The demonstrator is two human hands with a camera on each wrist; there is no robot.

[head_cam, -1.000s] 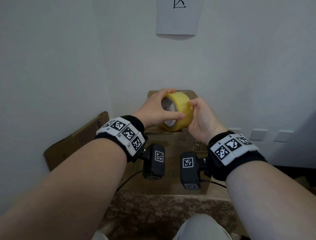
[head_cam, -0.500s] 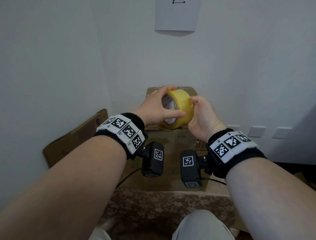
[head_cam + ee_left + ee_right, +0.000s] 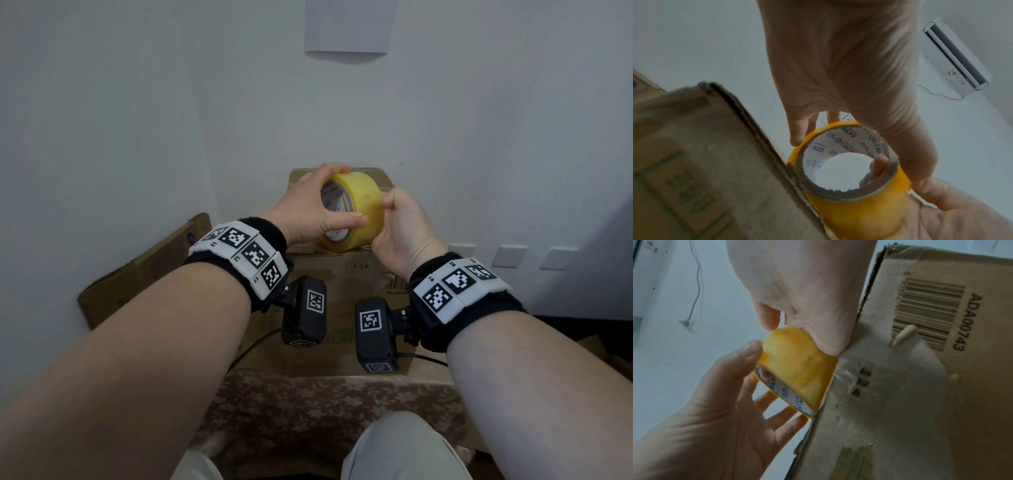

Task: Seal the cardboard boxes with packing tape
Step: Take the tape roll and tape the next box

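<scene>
A yellow roll of packing tape [image 3: 356, 209] is held just above the top of a brown cardboard box [image 3: 346, 284] that stands against the white wall. My left hand [image 3: 315, 209] grips the roll, fingers over its top and thumb across its open side. My right hand [image 3: 397, 222] is against the roll's right face, fingertips curled onto the tape surface. In the left wrist view the tape roll [image 3: 857, 199] shows its printed cardboard core beside the box edge [image 3: 760, 146]. In the right wrist view the tape roll [image 3: 797, 363] touches the box [image 3: 920, 386] at its top edge.
A flattened cardboard piece [image 3: 144, 270] leans on the wall at left. A white paper sheet [image 3: 349, 27] hangs on the wall above. Wall sockets [image 3: 507, 255] are at right. A patterned cloth [image 3: 325, 411] lies below the box, my knees at the bottom edge.
Both hands and the roll stay over the box. My right fingertips have shifted on the roll's face, now curled more tightly at its upper right.
</scene>
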